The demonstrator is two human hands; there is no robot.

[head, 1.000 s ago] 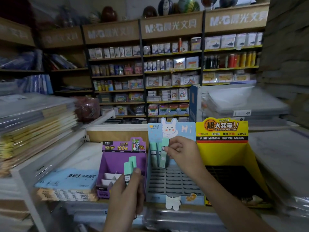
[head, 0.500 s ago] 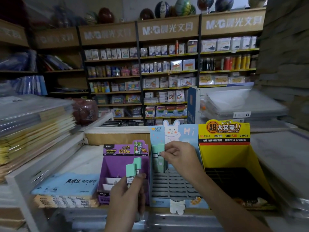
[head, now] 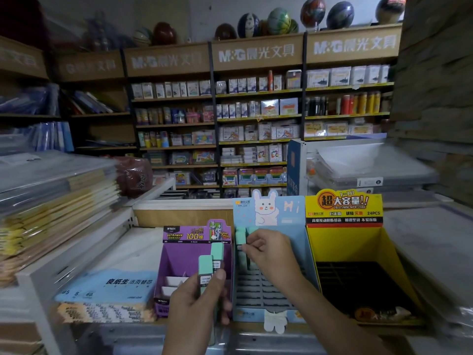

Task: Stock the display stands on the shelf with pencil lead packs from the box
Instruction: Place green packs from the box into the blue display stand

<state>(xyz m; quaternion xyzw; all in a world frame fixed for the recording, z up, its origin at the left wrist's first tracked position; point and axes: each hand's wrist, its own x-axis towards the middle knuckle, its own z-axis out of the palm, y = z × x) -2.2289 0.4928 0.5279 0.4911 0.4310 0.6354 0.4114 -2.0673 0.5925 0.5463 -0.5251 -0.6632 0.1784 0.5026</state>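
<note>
Purple cardboard display stand (head: 190,254) sits near the white shelf's (head: 138,249) front edge. Before it, the left hand (head: 197,301) grips two mint-green pencil lead packs (head: 206,265) upright. The right hand (head: 271,254) pinches another mint pack (head: 240,238) in the back row of the pale-blue rabbit-printed stand (head: 294,226), beside a yellow cardboard stand (head: 343,242).

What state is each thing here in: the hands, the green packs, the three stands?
Left hand: holds two green packs upright.
Right hand: pinches a pack in the back row.
Blue stand: most slots empty.
Purple stand: no packs visible inside.
Yellow stand: dark inside, contents unclear.
</note>
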